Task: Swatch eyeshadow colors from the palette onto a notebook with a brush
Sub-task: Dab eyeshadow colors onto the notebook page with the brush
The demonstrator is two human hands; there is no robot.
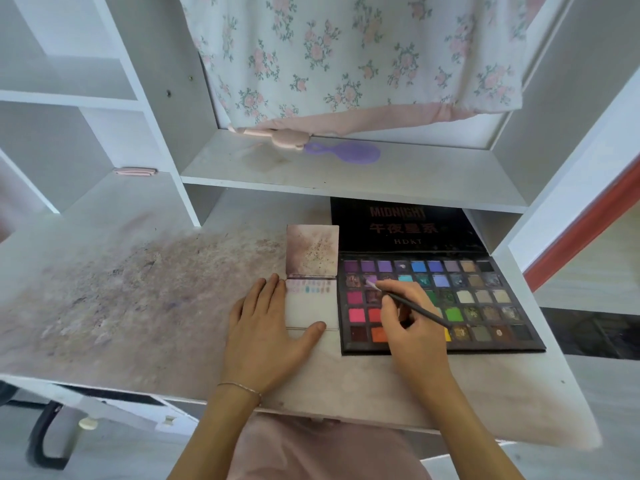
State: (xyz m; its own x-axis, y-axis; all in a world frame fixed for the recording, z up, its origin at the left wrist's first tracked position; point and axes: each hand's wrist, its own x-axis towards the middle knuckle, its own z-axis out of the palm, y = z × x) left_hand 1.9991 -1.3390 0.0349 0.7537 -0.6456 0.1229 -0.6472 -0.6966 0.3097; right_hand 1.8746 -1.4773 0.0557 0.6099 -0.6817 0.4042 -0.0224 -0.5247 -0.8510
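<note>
A large black eyeshadow palette (485, 299) lies open on the desk at the right, with several rows of coloured pans. To its left a small notebook (311, 310) lies open, and a row of small colour swatches runs across the top of its white page. My left hand (266, 327) lies flat on the desk, fingers straight, with the thumb pressing the notebook's lower edge. My right hand (412, 327) pinches a thin dark brush (412, 304). The brush's pale tip touches a purple pan in the second row, near the palette's left side.
The desk top (138, 306) is stained with smeared pigment on the left. A shelf above holds a purple hand mirror (349, 152) and a pink object (273, 135). A floral curtain (346, 53) hangs behind it. The palette's upright lid (405, 225) stands under the shelf.
</note>
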